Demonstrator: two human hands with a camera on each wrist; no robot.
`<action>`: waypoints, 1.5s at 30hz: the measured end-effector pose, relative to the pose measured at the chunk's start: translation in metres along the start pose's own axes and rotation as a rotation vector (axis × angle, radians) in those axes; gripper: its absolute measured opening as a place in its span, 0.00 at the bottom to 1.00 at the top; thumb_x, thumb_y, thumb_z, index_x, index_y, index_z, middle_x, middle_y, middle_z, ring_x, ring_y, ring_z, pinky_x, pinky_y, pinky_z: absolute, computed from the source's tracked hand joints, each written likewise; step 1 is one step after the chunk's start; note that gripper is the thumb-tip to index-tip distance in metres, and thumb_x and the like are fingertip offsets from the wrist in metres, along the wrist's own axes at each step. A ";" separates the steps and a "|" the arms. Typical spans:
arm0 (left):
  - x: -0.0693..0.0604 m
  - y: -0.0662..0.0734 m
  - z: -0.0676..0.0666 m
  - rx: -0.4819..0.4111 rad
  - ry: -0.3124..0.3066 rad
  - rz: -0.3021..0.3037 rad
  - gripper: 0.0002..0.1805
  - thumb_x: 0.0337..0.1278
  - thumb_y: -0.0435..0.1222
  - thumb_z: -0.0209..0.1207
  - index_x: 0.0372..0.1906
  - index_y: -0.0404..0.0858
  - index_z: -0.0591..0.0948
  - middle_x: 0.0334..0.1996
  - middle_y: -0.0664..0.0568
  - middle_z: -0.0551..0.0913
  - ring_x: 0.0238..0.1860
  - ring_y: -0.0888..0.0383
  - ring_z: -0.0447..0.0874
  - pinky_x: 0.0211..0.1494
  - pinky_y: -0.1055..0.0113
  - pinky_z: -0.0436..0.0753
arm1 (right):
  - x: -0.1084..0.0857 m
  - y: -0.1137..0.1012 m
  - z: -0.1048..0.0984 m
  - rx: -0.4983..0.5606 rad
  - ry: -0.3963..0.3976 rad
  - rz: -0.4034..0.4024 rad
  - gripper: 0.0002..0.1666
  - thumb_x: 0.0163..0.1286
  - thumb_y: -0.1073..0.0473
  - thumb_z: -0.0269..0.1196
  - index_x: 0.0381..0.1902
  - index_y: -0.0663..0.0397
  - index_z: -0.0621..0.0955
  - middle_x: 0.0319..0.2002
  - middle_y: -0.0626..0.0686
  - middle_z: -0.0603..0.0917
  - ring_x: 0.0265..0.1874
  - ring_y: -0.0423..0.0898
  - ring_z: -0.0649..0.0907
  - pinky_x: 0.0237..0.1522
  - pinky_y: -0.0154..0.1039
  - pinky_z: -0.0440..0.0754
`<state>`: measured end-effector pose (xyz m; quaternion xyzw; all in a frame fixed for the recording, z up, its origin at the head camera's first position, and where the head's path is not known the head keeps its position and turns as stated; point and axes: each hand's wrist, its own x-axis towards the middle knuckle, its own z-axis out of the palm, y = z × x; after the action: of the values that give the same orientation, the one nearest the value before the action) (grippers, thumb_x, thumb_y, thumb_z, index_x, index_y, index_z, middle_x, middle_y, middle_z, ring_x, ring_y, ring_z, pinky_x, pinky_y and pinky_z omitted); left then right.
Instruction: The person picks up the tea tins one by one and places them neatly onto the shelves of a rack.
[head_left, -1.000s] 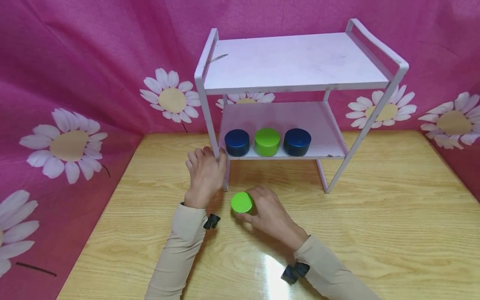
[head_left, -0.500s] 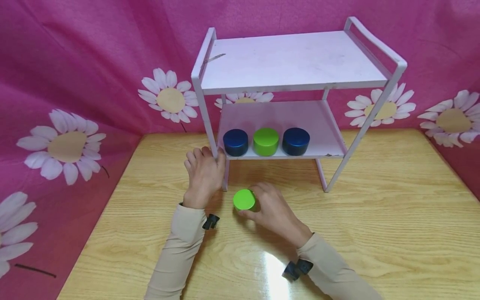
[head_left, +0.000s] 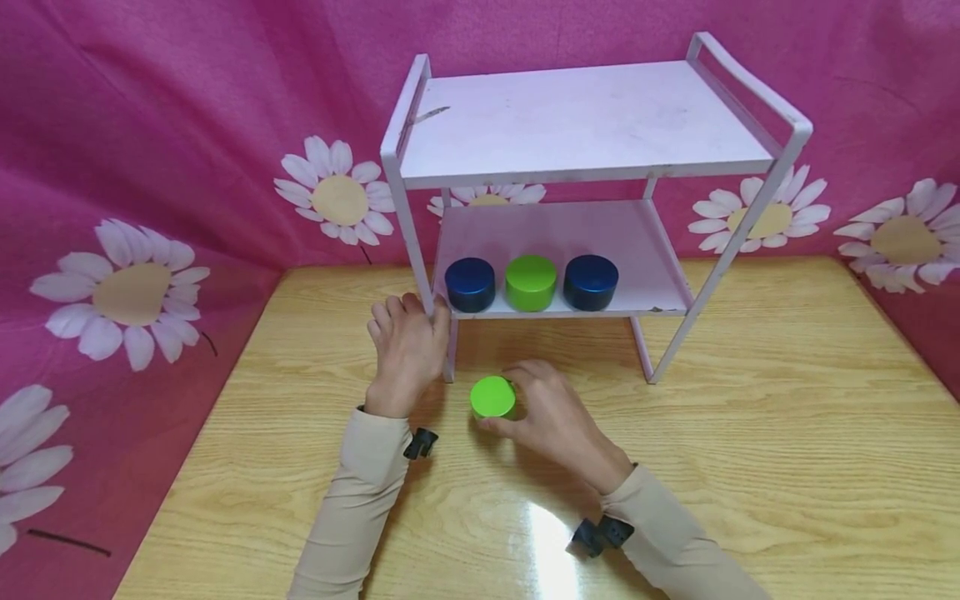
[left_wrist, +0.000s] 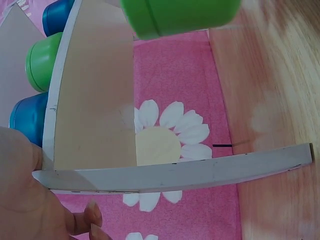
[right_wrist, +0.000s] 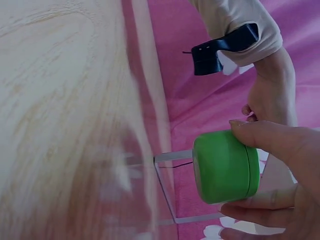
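My right hand (head_left: 555, 417) pinches a small round green container (head_left: 492, 396) by its sides, in front of the shelf rack. In the right wrist view the thumb lies on one side of this green container (right_wrist: 225, 167) and fingers on the other; it appears raised off the table. My left hand (head_left: 408, 354) grips the front left leg of the white two-tier shelf rack (head_left: 585, 125). On the lower tier, near its front edge, stand a blue container (head_left: 470, 286), another green container (head_left: 531, 284) and a second blue container (head_left: 591, 283), in a row.
A wooden table (head_left: 787, 433) carries the rack. Behind and to the left hangs a pink cloth (head_left: 225, 100) with large white daisies. The rack's raised side rails (head_left: 757, 83) stand above its top tier. Black wrist-mounted devices (head_left: 600, 535) sit at both cuffs.
My right hand and the green container have shifted slightly right and a little toward the rack. My left hand stays on the rack's leg.
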<state>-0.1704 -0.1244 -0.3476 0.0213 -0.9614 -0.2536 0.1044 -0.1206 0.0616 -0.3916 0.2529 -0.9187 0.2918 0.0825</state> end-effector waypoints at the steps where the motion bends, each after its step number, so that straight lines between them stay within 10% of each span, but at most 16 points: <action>1: 0.000 0.000 0.000 0.001 -0.001 0.001 0.28 0.70 0.51 0.31 0.36 0.29 0.68 0.36 0.38 0.66 0.42 0.42 0.58 0.47 0.51 0.57 | 0.000 0.000 -0.001 -0.001 0.006 -0.003 0.36 0.46 0.45 0.77 0.46 0.65 0.82 0.44 0.57 0.83 0.49 0.54 0.80 0.52 0.47 0.77; 45: -0.001 0.000 0.000 -0.003 0.011 0.018 0.27 0.71 0.51 0.31 0.34 0.30 0.68 0.34 0.38 0.66 0.40 0.42 0.58 0.44 0.50 0.56 | -0.006 -0.012 -0.041 -0.002 0.077 -0.041 0.40 0.44 0.47 0.78 0.50 0.67 0.81 0.53 0.62 0.81 0.58 0.59 0.76 0.59 0.52 0.71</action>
<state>-0.1698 -0.1244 -0.3477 0.0138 -0.9607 -0.2537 0.1121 -0.1086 0.0792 -0.3540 0.2601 -0.9099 0.2984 0.1239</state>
